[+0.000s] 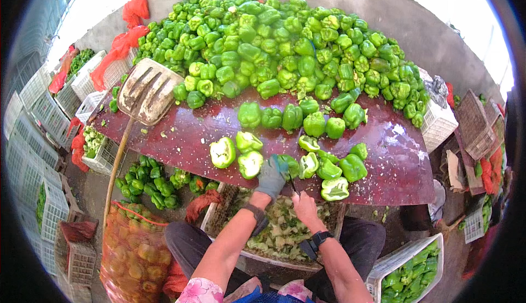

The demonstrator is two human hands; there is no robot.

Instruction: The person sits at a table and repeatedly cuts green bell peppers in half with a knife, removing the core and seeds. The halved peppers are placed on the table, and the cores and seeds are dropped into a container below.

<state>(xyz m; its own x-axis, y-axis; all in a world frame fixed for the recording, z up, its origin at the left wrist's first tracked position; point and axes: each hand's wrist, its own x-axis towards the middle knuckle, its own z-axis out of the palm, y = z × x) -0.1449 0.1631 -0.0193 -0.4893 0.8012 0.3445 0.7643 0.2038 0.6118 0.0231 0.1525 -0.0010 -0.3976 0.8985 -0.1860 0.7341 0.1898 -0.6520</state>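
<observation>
My left hand (pixel 273 176), in a grey and teal glove, is closed on a green bell pepper (pixel 290 165) at the near edge of the red table (pixel 390 155). Bare and just right of it, my right hand (pixel 305 206) grips a knife (pixel 293 184), its dark blade against that pepper. Left of the gloved hand lie pepper halves (pixel 222 152) with pale insides showing. More cut pieces (pixel 334 189) rest to the right. Beyond them stands a loose row of whole peppers (pixel 292 117), in front of a large pepper heap (pixel 267 48).
Between my knees sits a crate of pepper cores and scraps (pixel 279 229). A slotted wooden-handled shovel (pixel 146 91) leans on the table's left side. A full mesh sack (pixel 133 253) stands at left; a white crate of pepper pieces (pixel 411 270) is at lower right.
</observation>
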